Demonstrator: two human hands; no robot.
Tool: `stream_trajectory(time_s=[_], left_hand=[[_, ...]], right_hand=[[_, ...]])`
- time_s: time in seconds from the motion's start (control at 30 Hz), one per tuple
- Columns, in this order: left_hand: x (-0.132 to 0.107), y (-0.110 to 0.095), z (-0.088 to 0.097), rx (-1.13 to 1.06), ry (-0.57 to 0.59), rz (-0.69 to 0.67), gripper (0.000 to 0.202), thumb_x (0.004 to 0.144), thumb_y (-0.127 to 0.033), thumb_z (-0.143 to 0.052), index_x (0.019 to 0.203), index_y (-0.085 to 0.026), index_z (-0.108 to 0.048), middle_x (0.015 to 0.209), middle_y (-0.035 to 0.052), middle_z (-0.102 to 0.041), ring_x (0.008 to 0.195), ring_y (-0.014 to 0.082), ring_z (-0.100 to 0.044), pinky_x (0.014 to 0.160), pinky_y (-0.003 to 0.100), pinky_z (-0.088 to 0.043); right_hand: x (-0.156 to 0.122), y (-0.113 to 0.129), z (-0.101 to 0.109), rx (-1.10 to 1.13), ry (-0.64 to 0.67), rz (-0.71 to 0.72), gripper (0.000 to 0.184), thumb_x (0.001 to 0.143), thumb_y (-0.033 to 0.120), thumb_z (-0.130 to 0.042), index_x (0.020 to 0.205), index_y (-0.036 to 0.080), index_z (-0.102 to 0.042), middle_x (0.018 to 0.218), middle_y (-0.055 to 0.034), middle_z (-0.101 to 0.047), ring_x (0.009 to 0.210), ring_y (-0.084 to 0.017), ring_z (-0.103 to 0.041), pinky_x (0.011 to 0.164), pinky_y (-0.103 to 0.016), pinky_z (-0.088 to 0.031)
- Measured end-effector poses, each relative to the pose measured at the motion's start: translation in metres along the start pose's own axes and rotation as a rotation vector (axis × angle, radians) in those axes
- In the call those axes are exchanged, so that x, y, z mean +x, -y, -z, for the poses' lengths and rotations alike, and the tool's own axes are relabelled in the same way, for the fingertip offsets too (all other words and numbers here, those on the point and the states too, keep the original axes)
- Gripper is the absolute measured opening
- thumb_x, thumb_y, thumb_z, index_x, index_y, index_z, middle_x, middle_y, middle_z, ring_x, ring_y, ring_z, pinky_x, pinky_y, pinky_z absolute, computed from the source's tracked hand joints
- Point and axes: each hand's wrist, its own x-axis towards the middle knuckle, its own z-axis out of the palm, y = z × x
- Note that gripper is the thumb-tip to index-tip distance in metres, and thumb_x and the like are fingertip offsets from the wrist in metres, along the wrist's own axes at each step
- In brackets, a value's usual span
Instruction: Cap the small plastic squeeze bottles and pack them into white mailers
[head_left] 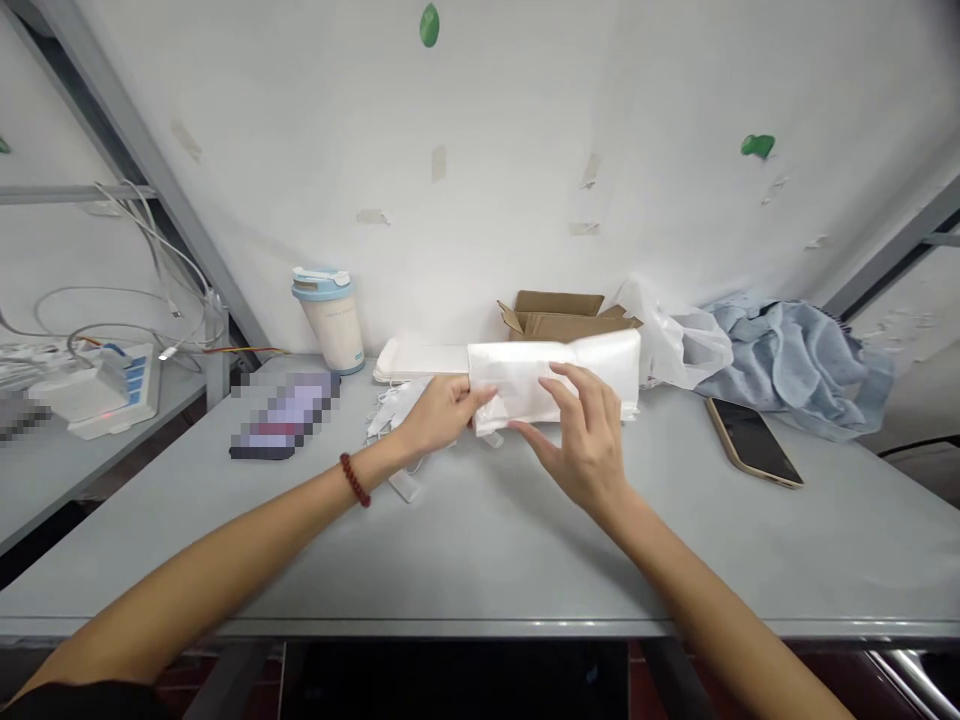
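Note:
A folded, thin white packet (pixel 525 385) that looks like paper or plastic film is held up off the table. My left hand (pixel 441 412) pinches its left edge between thumb and fingers. In front of its face, my right hand (pixel 589 435) has thumb and fingers spread apart; the fingertips are at or close to the surface, and contact is unclear. More white sheets (pixel 607 350) are right behind the packet. Beside my left hand lies a heap of small white tags with strings (pixel 405 487), partly hidden by my wrist. A flat white stack (pixel 420 358) lies behind it.
Along the wall stand a cup with a blue lid (pixel 334 325), an open cardboard box (pixel 562 318), a white plastic bag (pixel 679 345) and a blue cloth (pixel 802 355). A phone (pixel 754 442) lies right, a blurred-out phone-like object (pixel 289 415) left. A power strip (pixel 131 390) sits far left.

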Motion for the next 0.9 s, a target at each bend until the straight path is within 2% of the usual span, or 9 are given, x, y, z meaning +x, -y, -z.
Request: stream_trajectory(time_s=[0.1, 0.17, 0.27, 0.4, 0.5, 0.6, 0.77, 0.9], left_hand=[[0.027, -0.001, -0.008, -0.234, 0.110, 0.096, 0.038, 0.088, -0.040, -0.046, 0.065, -0.012, -0.057, 0.056, 0.0024, -0.061, 0.052, 0.0106, -0.053, 0.050, 0.020, -0.038], [0.041, 0.002, -0.017, -0.284, 0.184, 0.291, 0.037, 0.090, -0.037, -0.044, 0.067, -0.012, -0.057, 0.058, 0.0045, -0.063, 0.050, 0.0102, -0.055, 0.049, 0.020, -0.039], [0.054, 0.010, -0.026, -0.251, 0.158, 0.407, 0.034, 0.089, -0.034, -0.048, 0.062, -0.013, -0.051, 0.051, 0.0036, -0.059, 0.039, 0.0084, -0.048, 0.039, 0.019, -0.030], [0.058, 0.018, -0.029, -0.187, 0.079, 0.453, 0.034, 0.088, -0.031, -0.050, 0.059, -0.015, -0.043, 0.045, 0.0001, -0.053, 0.029, 0.0044, -0.035, 0.034, 0.019, -0.022], [0.057, 0.022, -0.028, -0.173, 0.039, 0.449, 0.035, 0.089, -0.030, -0.048, 0.058, -0.016, -0.040, 0.047, -0.0013, -0.051, 0.029, 0.0030, -0.034, 0.033, 0.018, -0.023], [0.057, 0.026, -0.027, -0.177, 0.029, 0.439, 0.036, 0.089, -0.031, -0.049, 0.058, -0.016, -0.041, 0.051, -0.0009, -0.051, 0.031, 0.0035, -0.038, 0.033, 0.018, -0.025], [0.058, 0.031, -0.026, -0.188, 0.040, 0.418, 0.033, 0.087, -0.032, -0.051, 0.060, -0.016, -0.042, 0.052, -0.0017, -0.050, 0.033, 0.0045, -0.040, 0.033, 0.018, -0.025], [0.059, 0.032, -0.024, -0.174, 0.084, 0.416, 0.034, 0.087, -0.031, -0.049, 0.058, -0.017, -0.038, 0.051, -0.0032, -0.044, 0.034, 0.0034, -0.036, 0.035, 0.018, -0.025]], right_hand=[[-0.001, -0.014, -0.005, -0.117, 0.174, -0.016, 0.027, 0.083, 0.031, -0.059, 0.104, 0.015, -0.055, 0.119, -0.0185, -0.054, 0.111, -0.031, -0.047, 0.085, -0.043, -0.038], [-0.004, -0.023, -0.010, -0.187, 0.305, -0.047, 0.022, 0.081, 0.020, -0.059, 0.103, 0.015, -0.058, 0.118, -0.0179, -0.054, 0.109, -0.031, -0.048, 0.083, -0.042, -0.038], [-0.009, -0.038, -0.018, -0.221, 0.485, -0.106, 0.020, 0.081, 0.008, -0.053, 0.098, 0.016, -0.062, 0.110, -0.0143, -0.059, 0.099, -0.027, -0.053, 0.078, -0.038, -0.039], [-0.010, -0.051, -0.022, -0.196, 0.695, -0.231, 0.019, 0.085, 0.012, -0.049, 0.097, 0.019, -0.063, 0.096, -0.0092, -0.061, 0.083, -0.021, -0.058, 0.061, -0.028, -0.038], [-0.009, -0.054, -0.023, -0.210, 0.728, -0.306, 0.021, 0.088, 0.017, -0.046, 0.101, 0.020, -0.062, 0.101, -0.0079, -0.060, 0.074, -0.018, -0.059, 0.053, -0.027, -0.034], [-0.009, -0.055, -0.025, -0.221, 0.741, -0.339, 0.023, 0.090, 0.018, -0.042, 0.103, 0.020, -0.061, 0.105, -0.0080, -0.059, 0.066, -0.016, -0.059, 0.052, -0.027, -0.033], [-0.010, -0.057, -0.028, -0.186, 0.741, -0.358, 0.026, 0.091, 0.017, -0.039, 0.103, 0.017, -0.062, 0.105, -0.0087, -0.059, 0.070, -0.016, -0.059, 0.055, -0.026, -0.034], [-0.011, -0.058, -0.028, -0.159, 0.734, -0.364, 0.027, 0.091, 0.017, -0.038, 0.100, 0.016, -0.063, 0.104, -0.0087, -0.058, 0.070, -0.016, -0.058, 0.055, -0.026, -0.034]])
